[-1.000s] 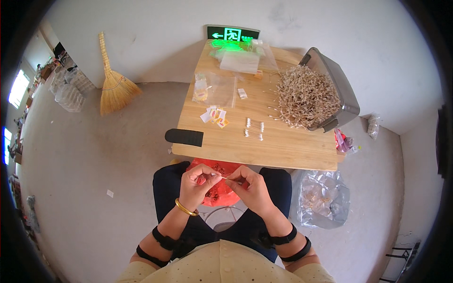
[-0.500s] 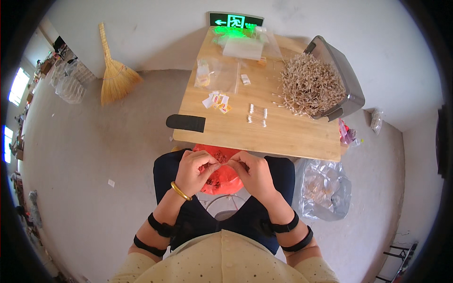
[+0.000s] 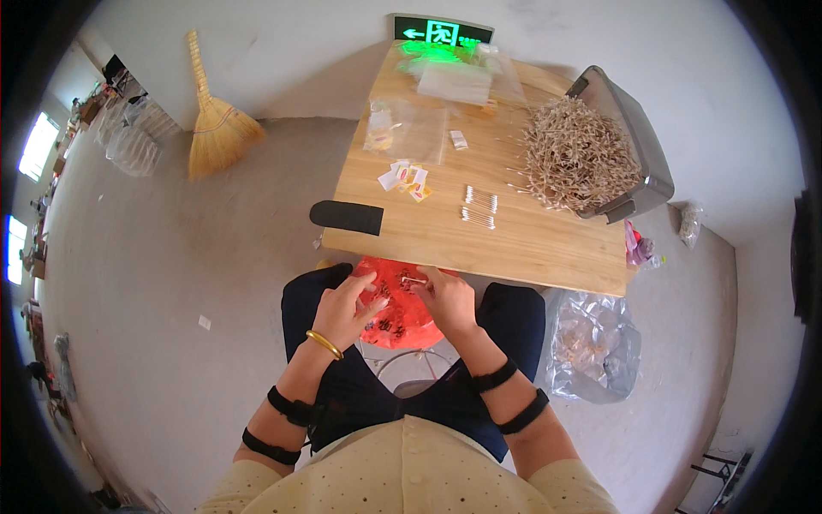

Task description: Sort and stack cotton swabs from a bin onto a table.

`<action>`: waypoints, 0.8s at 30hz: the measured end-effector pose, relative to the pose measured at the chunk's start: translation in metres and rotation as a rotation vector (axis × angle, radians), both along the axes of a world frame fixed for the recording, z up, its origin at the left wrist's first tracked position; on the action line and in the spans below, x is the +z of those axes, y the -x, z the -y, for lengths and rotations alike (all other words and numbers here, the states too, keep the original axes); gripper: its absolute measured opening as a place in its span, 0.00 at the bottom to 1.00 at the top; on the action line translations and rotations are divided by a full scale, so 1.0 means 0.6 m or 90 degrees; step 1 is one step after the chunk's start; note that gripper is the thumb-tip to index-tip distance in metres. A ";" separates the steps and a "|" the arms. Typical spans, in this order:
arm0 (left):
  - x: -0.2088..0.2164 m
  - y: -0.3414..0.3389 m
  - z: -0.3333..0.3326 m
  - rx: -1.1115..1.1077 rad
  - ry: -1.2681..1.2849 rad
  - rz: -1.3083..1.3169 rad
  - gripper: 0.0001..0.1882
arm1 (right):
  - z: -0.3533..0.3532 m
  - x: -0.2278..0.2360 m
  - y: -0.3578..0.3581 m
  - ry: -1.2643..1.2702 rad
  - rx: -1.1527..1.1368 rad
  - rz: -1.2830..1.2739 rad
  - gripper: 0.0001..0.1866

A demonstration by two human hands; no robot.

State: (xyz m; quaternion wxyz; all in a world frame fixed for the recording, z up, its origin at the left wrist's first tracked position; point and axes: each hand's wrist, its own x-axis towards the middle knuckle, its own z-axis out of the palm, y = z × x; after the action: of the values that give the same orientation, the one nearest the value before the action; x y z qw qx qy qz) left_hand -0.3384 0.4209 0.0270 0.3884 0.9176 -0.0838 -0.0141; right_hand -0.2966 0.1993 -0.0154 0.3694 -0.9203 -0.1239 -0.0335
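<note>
Over a red plastic bag [image 3: 402, 330] at the table's front edge, my left hand [image 3: 342, 308] is open, its fingers spread and holding nothing. Close by on the right, my right hand [image 3: 447, 301] pinches a cotton swab [image 3: 414, 280] between thumb and fingers. On the wooden table [image 3: 514, 257] ahead, two short rows of cotton swabs [image 3: 479, 206] lie side by side. A grey bin [image 3: 644, 154] tipped on its side spills a large heap of cotton swabs [image 3: 578, 154] onto the tabletop.
Small yellow-and-white cards [image 3: 406, 179], clear plastic bags [image 3: 424, 133] and a black flat strip [image 3: 347, 218] lie on the table. A lit green exit sign [image 3: 442, 32] stands behind. On the floor are a straw broom [image 3: 221, 137] and a clear bag [image 3: 592, 347].
My hands were together, both pinching at one small thing. Now they are apart: the left has opened and moved away, and the right holds the cotton swab. The view has shifted slightly.
</note>
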 end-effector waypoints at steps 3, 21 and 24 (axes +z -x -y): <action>-0.001 0.006 -0.010 -0.004 -0.007 0.002 0.21 | 0.011 -0.024 -0.005 0.045 -0.010 -0.017 0.10; 0.003 -0.174 0.135 -0.127 0.083 0.008 0.16 | 0.231 0.000 -0.058 -0.069 -0.235 -0.019 0.06; -0.042 -0.232 0.174 -0.144 0.041 0.056 0.23 | 0.268 -0.015 -0.117 -0.005 -0.243 0.069 0.04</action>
State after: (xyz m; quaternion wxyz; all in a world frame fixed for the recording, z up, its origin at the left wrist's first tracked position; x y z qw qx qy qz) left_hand -0.1995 0.3164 0.0020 0.4098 0.8890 -0.2041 -0.0147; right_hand -0.2262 0.0387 -0.0243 0.3530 -0.9224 0.0335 -0.1532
